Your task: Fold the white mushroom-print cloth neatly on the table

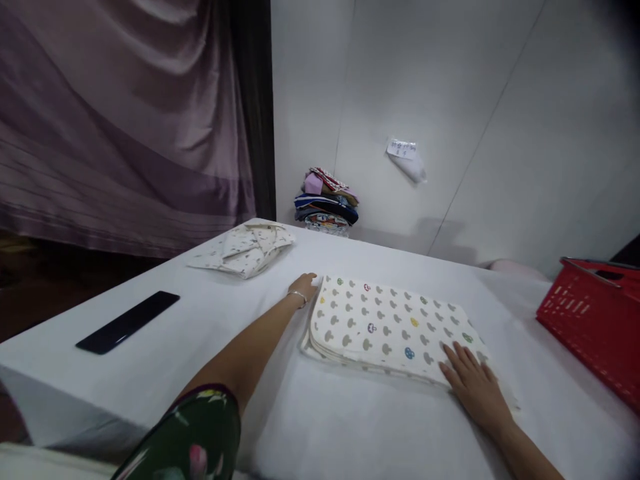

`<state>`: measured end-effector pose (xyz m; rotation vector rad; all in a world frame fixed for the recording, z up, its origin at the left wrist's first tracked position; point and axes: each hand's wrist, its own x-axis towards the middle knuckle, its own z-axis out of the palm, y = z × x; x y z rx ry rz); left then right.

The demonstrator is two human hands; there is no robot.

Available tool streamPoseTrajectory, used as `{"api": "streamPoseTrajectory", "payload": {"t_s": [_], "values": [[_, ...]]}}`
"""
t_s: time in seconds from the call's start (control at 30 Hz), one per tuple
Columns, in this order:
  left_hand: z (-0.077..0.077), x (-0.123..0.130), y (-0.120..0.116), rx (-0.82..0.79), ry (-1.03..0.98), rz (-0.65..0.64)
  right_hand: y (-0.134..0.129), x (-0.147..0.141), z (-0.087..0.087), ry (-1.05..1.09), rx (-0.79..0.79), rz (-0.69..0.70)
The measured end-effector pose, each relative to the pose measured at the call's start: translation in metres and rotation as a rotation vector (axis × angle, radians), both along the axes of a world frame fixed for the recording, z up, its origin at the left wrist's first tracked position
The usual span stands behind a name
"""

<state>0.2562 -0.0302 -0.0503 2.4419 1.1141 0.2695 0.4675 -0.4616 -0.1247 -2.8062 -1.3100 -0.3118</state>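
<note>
A folded white cloth [387,323] printed with grey mushrooms and a few coloured ones lies flat on the white table, its layers showing along the left and near edges. At its far left corner, my left hand [303,287] pinches the edge; its fingertips are partly hidden. My right hand [473,383] rests palm down on the near right part of the cloth, fingers stretched out and slightly spread.
The white table [210,327] carries a dark flat slab [129,322] at left and a crumpled printed cloth [245,248] at the far left. A red basket [595,327] stands at right. Folded fabrics [326,200] are stacked beyond the far edge, by the wall.
</note>
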Motion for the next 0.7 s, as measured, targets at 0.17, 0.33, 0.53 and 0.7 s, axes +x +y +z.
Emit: {"api": "streamPoseTrajectory", "payload": {"t_s": [0.17,0.33,0.53,0.7], "values": [[-0.016,0.019,0.017,0.013,-0.072,-0.118,-0.001,-0.001,-0.001,-0.031,0.028,0.006],[-0.024,0.03,0.027,0.022,-0.126,-0.186,-0.001,-0.001,-0.001,-0.016,0.018,-0.01],[-0.029,0.041,0.039,0.011,-0.172,-0.127,-0.004,-0.003,-0.002,-0.019,-0.002,-0.021],[-0.029,0.04,0.043,-0.047,-0.187,-0.088,-0.004,-0.002,-0.001,0.004,-0.02,-0.019]]}}
